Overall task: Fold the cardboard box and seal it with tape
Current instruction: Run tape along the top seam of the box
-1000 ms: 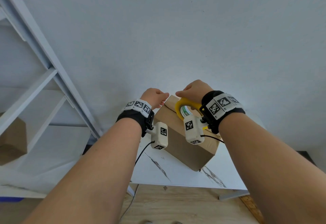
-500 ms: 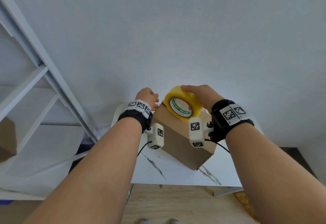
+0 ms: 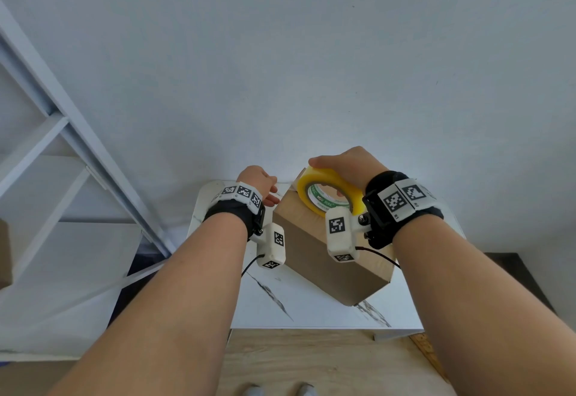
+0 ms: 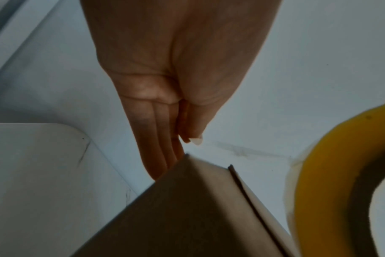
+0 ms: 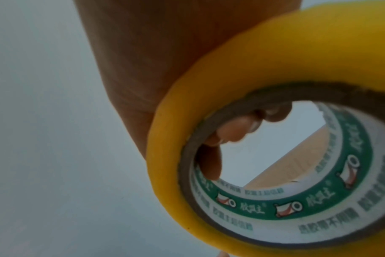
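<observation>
A brown cardboard box (image 3: 327,261) with its flaps folded down lies slantwise on the white marble-patterned table (image 3: 311,308). My right hand (image 3: 343,163) grips a yellow tape roll (image 3: 330,188) above the box's far top. In the right wrist view its fingers (image 5: 231,132) curl through the tape roll's (image 5: 275,87) green-printed core. My left hand (image 3: 258,182) is at the box's far left corner. In the left wrist view its straight fingers (image 4: 160,156) reach down behind that corner of the box (image 4: 187,217), thumb alongside. No pulled strip of tape is visible.
A white shelf frame (image 3: 78,146) slants along the left side, with another cardboard box (image 3: 4,255) at the far left edge. A plain wall stands right behind the table. Wooden floor (image 3: 311,364) lies below the table's near edge.
My right hand has raised the tape roll from low on the box's top and tilted it up. The left hand has stayed at the far left corner.
</observation>
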